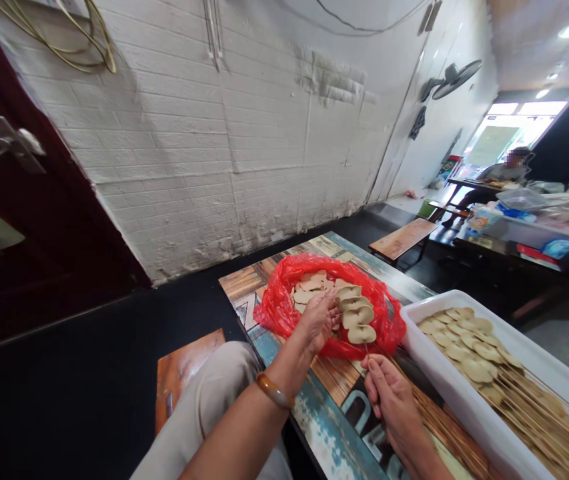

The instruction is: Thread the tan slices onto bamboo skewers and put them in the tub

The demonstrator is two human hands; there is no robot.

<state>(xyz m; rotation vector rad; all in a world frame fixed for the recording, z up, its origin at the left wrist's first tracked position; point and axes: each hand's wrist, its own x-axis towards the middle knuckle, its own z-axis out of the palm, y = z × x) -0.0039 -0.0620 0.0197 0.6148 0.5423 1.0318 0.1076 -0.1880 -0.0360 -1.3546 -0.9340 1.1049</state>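
My right hand is closed around the lower end of a thin wooden skewer. Several flat, beige, rounded food slices are threaded on it, one above another. Beside these slices is my left hand, palm turned partly up, its fingers apart and reaching toward their edge; whether the fingertips touch them I cannot tell. Under both the left hand and the skewer lies an opened red plastic bag with loose slices of the same kind inside. The exact kind of food is unclear.
A white plastic tub of filled skewers stands on the right of the patterned table. Bare sticks lie alongside it. Wooden benches stand nearby. Another person sits at a far table.
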